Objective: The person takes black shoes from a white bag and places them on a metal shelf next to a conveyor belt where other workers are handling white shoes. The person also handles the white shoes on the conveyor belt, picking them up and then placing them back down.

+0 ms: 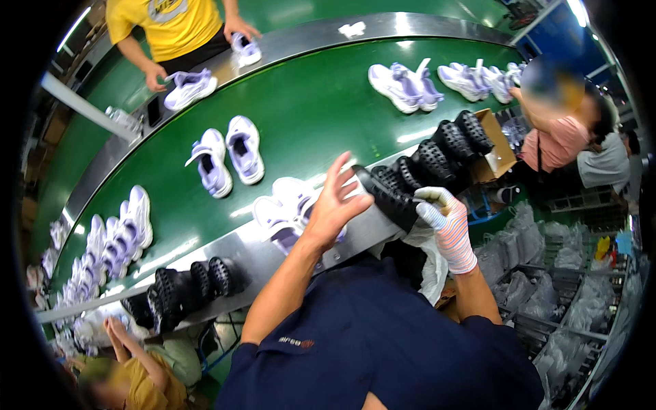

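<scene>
My bare left hand [335, 205] is raised over the near metal edge with its fingers spread, holding nothing. Behind it, partly hidden by the hand and wrist, stands a pair of white and lavender sneakers [277, 215]. My right hand [449, 229] wears a striped knit glove, its fingers curled together beside the near end of a black shoe-shaped form [386, 198]. Whether those fingers touch the form or pinch something small, I cannot tell. Below the glove hangs a whitish plastic sheet or bag [432, 270].
Sneaker pairs stand along the green conveyor belt [307, 123]. More black studded forms [434, 160] line the near ledge by a cardboard box [497, 143]; others [178, 290] lie to the left. Racks with plastic bags [540, 301] are at right. Co-workers [171, 27] surround the line.
</scene>
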A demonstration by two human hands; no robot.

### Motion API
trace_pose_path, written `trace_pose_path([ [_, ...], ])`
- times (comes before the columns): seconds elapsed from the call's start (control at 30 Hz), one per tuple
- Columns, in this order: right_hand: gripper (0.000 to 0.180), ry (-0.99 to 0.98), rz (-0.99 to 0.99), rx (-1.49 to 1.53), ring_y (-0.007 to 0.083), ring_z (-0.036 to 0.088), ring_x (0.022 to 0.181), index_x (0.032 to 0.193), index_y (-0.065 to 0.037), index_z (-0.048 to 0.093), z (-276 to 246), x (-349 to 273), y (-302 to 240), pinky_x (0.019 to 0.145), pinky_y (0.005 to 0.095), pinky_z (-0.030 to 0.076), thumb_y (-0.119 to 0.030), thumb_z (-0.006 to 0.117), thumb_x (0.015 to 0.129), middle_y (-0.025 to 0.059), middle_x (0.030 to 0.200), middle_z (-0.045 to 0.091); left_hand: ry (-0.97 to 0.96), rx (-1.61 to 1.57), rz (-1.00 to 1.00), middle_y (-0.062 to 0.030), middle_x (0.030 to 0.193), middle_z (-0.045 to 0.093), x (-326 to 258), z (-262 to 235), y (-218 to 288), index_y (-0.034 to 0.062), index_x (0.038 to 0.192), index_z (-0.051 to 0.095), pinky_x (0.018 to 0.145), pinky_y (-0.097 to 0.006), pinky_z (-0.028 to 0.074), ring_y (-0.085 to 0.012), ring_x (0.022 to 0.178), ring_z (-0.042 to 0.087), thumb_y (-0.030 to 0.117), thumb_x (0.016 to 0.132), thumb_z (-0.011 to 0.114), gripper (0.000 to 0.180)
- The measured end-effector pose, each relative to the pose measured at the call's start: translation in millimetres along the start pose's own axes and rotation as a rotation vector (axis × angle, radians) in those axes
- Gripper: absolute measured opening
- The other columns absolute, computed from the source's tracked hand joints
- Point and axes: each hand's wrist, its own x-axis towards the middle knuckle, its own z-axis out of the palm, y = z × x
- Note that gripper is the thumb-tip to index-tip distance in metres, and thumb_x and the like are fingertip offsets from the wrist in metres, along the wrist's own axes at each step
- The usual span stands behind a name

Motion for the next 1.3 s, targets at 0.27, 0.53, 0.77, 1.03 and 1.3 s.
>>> trace_pose_path([
  [0.27,0.047,-0.310,0.061,-0.426,0.0112,0.053,0.065,0.095,0.002,0.065,45,4,37,0.063,0.0339,0.048,-0.043,0.076,0.091,0.0068,0.067,0.059,-0.197,-0.295,-0.194,-0.0202,0.126,0.063,2,-45,-10,0.0057,0.144,0.041,0.104,-0.043,0.050,-0.0305,0.118,0.064,0.018,0.090,0.075,0.066],
  [0.53,0.040,-0.486,0.004,-0.972,0.0466,0.067,0.082,0.088,0.004,0.067,54,21,74,0.074,0.0493,0.054,-0.036,0.074,0.088,0.0279,0.082,0.069,0.233,1.351,0.138,-0.0249,0.117,0.065,-4,-103,-22,0.0006,0.130,0.061,0.094,-0.048,0.052,-0.0398,0.108,0.062,0.025,0.078,0.081,0.061],
  [0.77,0.027,-0.405,0.010,-1.336,0.0419,0.072,0.089,0.092,-0.002,0.073,117,62,93,0.080,0.0497,0.057,-0.028,0.065,0.089,0.0234,0.091,0.073,-0.100,1.313,0.022,-0.0313,0.092,0.068,38,-113,-80,-0.0069,0.087,0.071,0.079,-0.052,0.054,-0.0503,0.084,0.065,0.009,0.073,0.062,0.022],
  [1.03,0.034,-0.192,-0.259,-1.114,0.0401,0.070,0.096,0.102,0.000,0.067,104,59,163,0.084,0.0486,0.056,-0.031,0.070,0.090,0.0232,0.096,0.072,0.178,1.050,0.195,-0.0324,0.109,0.063,24,-92,-121,-0.0040,0.136,0.053,0.097,-0.051,0.049,-0.0488,0.109,0.059,0.002,0.076,0.068,0.062],
  [1.3,0.031,-0.205,-0.011,-1.280,0.0415,0.070,0.093,0.106,-0.004,0.069,108,112,198,0.083,0.0502,0.056,-0.030,0.071,0.087,0.0202,0.096,0.073,0.374,1.036,-0.214,-0.0274,0.083,0.070,20,-58,-137,0.0022,0.157,0.023,0.075,-0.053,0.055,-0.0481,0.080,0.069,0.010,0.082,0.073,0.090],
])
